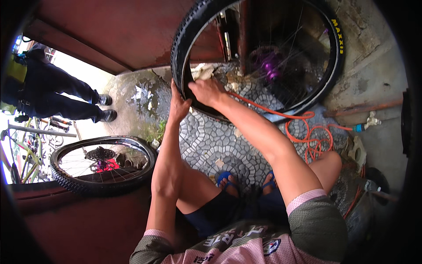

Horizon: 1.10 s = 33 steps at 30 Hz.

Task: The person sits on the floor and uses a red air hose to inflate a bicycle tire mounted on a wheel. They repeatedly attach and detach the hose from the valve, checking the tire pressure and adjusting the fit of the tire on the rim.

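Note:
A large bicycle wheel (338, 66) with a black knobby tire and a purple hub stands upright in front of me. My left hand (179, 105) grips the tire at its lower left, thumb on the near side and fingers along the outer tread. Closed in a fist, my right hand (206, 91) is at the inner edge of the tire, just right of my left hand. A thin orange hose (268, 109) runs into my right hand; its end is hidden there. Part of the rim behind my hands cannot be seen.
A second wheel (147, 165) with a cassette leans at the left. Beyond it are a bicycle frame (33, 152) and a standing person's legs (66, 99). Hose coils lie on the pebble-patterned floor (206, 145) near a tap (372, 119). A red metal gate (132, 31) stands behind.

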### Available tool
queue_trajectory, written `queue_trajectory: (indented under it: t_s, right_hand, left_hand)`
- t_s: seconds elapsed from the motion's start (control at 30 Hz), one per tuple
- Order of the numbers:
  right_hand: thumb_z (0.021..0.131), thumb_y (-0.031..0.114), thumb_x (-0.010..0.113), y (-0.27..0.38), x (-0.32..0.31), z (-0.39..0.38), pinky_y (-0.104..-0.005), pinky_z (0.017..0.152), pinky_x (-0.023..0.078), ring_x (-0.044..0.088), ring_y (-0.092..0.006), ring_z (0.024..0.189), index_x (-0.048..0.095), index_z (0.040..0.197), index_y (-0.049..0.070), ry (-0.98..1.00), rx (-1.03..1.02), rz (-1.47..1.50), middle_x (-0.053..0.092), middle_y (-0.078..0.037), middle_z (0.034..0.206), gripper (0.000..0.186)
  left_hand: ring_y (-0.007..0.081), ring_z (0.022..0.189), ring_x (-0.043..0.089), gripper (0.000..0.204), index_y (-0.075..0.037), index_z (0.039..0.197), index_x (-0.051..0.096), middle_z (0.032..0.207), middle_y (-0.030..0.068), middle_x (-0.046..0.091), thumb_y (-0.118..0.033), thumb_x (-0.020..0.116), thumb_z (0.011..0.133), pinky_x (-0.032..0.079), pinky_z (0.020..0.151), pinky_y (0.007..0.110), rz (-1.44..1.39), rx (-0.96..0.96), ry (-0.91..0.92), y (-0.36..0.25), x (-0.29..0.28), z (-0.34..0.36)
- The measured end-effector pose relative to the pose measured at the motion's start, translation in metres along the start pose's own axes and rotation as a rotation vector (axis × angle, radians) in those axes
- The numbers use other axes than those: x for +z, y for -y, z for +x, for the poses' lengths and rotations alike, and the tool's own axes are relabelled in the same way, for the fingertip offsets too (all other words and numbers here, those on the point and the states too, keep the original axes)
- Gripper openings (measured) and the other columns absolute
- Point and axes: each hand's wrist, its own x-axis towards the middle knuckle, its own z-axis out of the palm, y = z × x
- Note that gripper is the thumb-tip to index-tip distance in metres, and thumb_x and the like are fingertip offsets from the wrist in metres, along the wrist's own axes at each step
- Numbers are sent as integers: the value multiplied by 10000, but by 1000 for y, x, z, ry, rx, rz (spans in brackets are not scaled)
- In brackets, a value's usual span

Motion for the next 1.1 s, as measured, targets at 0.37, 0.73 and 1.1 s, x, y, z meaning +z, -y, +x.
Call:
queue_trajectory:
  t_s: [0.37, 0.73, 1.1]
  right_hand:
    - [974, 163, 488, 12, 4, 15, -486, 798, 607, 750, -345, 933, 722, 967, 91, 3, 41, -56, 746, -179, 949, 245]
    - [1024, 149, 419, 14, -1, 18, -479, 747, 603, 735, -341, 854, 667, 1014, 79, -162, 10, 57, 717, -172, 1033, 258]
    - [931, 163, 567, -21, 42, -13, -475, 719, 621, 758, -342, 856, 718, 930, 79, 252, -49, -236, 748, -153, 875, 172]
  left_hand:
    - [444, 1300, 574, 1091, -54, 1641, 49, 1446, 306, 522, -51, 669, 743, 474, 1070, 432, 57, -53, -5, -1, -6, -6]
    - [453, 1204, 630, 1076, -85, 1636, 51, 1319, 305, 611, -60, 672, 757, 510, 1021, 453, 56, -20, -11, -1, -10, -7]
    - [465, 1150, 661, 1036, -80, 1647, 37, 1263, 315, 645, -77, 637, 802, 530, 956, 461, 74, -18, 9, 6, 0, -2]
